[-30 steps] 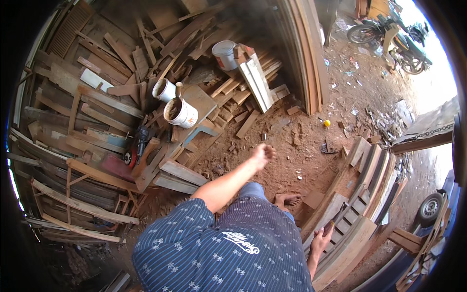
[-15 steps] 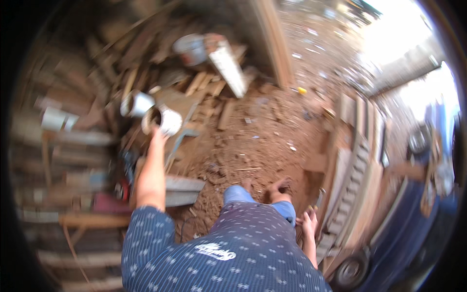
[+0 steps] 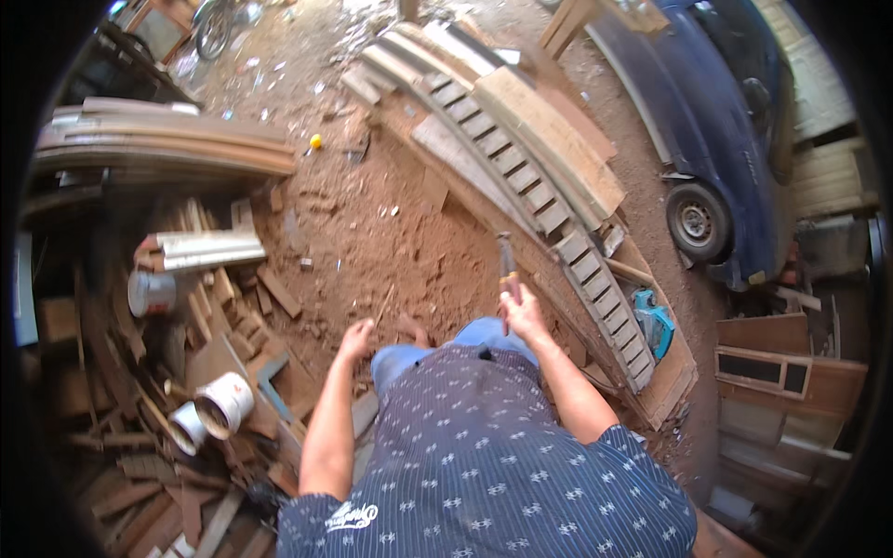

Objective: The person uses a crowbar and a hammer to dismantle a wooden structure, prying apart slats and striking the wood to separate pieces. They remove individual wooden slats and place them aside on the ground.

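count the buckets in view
3: an upper bucket at left, just below the white boards; at lower left, a right bucket partly covering a left bucket. More may be hidden among the wood scraps.

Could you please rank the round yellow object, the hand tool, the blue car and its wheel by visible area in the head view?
Blue car
Car wheel
Hand tool, held in right hand
Round yellow object

The right grip [image 3: 524, 312] hides part of the tool [image 3: 506, 261], whether the left grip [image 3: 356, 338] pinches anything is too small to tell, and the view's upper edge cuts off the far-left motorcycle [image 3: 214, 33] and the blue car [image 3: 704, 102] at right.
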The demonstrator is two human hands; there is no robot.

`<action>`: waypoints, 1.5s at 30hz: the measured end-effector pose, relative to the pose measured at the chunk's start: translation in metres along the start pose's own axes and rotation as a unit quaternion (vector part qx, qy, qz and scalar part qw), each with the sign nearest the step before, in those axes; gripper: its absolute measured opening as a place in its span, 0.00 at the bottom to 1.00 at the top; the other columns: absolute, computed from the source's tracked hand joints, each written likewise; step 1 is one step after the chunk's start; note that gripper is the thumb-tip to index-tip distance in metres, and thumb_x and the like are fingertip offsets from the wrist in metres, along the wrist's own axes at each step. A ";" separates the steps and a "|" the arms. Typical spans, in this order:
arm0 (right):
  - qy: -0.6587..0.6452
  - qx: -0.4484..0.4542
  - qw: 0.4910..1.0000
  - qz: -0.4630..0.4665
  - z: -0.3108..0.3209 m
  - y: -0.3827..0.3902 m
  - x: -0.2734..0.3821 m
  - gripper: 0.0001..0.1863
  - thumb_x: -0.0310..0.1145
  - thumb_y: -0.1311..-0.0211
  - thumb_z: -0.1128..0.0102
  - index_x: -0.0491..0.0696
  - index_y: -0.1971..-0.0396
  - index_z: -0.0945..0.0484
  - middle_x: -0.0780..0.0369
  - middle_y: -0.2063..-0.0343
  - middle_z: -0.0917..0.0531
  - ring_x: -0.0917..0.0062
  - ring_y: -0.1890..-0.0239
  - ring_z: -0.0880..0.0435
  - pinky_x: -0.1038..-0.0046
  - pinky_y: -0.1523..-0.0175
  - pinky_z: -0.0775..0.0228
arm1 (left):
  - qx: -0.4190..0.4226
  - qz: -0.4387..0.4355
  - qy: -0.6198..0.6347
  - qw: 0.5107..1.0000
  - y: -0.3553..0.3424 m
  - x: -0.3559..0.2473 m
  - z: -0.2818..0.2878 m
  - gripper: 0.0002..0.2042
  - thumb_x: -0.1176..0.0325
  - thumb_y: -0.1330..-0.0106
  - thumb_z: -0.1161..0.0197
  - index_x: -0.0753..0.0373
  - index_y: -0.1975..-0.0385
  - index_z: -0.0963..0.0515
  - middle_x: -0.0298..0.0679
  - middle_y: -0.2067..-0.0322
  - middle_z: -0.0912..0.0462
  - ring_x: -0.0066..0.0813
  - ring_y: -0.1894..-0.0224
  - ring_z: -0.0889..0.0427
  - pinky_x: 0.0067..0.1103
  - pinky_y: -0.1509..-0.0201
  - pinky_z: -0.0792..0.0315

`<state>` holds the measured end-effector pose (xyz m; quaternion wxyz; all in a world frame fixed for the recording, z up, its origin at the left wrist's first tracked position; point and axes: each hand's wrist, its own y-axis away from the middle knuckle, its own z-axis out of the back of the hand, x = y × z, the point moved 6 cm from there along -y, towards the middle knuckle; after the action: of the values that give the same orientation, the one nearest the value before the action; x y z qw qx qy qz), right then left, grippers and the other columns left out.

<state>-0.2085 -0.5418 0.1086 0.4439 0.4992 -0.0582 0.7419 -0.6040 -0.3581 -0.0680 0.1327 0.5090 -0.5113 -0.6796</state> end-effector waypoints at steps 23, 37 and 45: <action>0.079 -0.059 0.994 0.044 0.395 0.011 -0.248 0.19 0.38 0.30 0.41 0.41 0.46 0.23 0.54 0.59 0.14 0.66 0.56 0.15 0.65 0.47 0.24 | -0.149 -0.011 -0.041 0.988 0.140 0.096 -0.277 0.24 0.54 0.29 0.39 0.65 0.42 0.25 0.44 0.57 0.15 0.30 0.66 0.15 0.26 0.67 0.22; 0.315 -0.074 0.939 0.114 0.442 -0.047 -0.292 0.27 0.46 0.38 0.35 0.50 0.41 0.24 0.50 0.51 0.23 0.53 0.45 0.26 0.56 0.38 0.34 | -0.073 -0.019 -0.290 0.954 0.135 0.027 -0.455 0.21 0.56 0.29 0.39 0.65 0.46 0.21 0.42 0.58 0.14 0.26 0.64 0.16 0.25 0.61 0.23; 0.195 -0.050 0.972 0.121 0.423 0.048 -0.319 0.32 0.42 0.38 0.35 0.41 0.38 0.29 0.50 0.48 0.25 0.54 0.43 0.28 0.58 0.36 0.35 | -0.035 -0.055 -0.196 0.978 0.134 0.030 -0.515 0.21 0.59 0.28 0.40 0.68 0.43 0.24 0.40 0.56 0.15 0.24 0.60 0.17 0.23 0.54 0.23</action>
<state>0.0831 -0.9859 0.0819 0.3784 0.3112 -0.0674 0.8692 -0.2365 -0.7271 0.0471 0.0101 0.3879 -0.4748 -0.7899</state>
